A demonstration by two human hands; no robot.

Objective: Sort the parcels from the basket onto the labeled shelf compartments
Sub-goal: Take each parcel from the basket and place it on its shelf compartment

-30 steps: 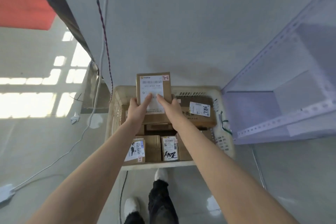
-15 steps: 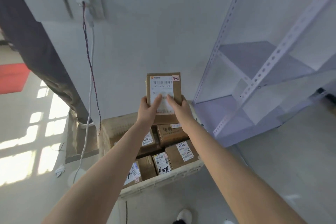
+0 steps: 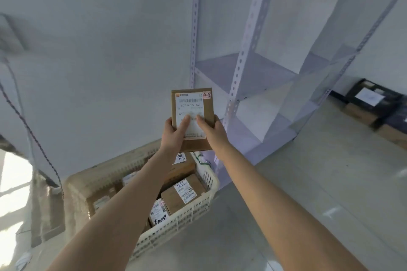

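A flat brown parcel (image 3: 192,105) is held up in both hands, above the basket (image 3: 182,220) and just left of the shelf (image 3: 241,57).

The left hand (image 3: 174,132) and right hand (image 3: 211,130) grip its lower half from either side, thumbs lying across the white label. This leaves the barcode and the red "2-2" tag (image 3: 206,95) at the top corner uncovered, probably so the tag can be read and matched to a compartment. No compartment labels are legible from here. The parcel touches nothing else. More parcels (image 3: 184,191) lie in the basket below it. The shelf's perforated front post stands near the parcel's right edge. Its open bays lie beyond, bare as far as they show, with free air between for a swing to the right.
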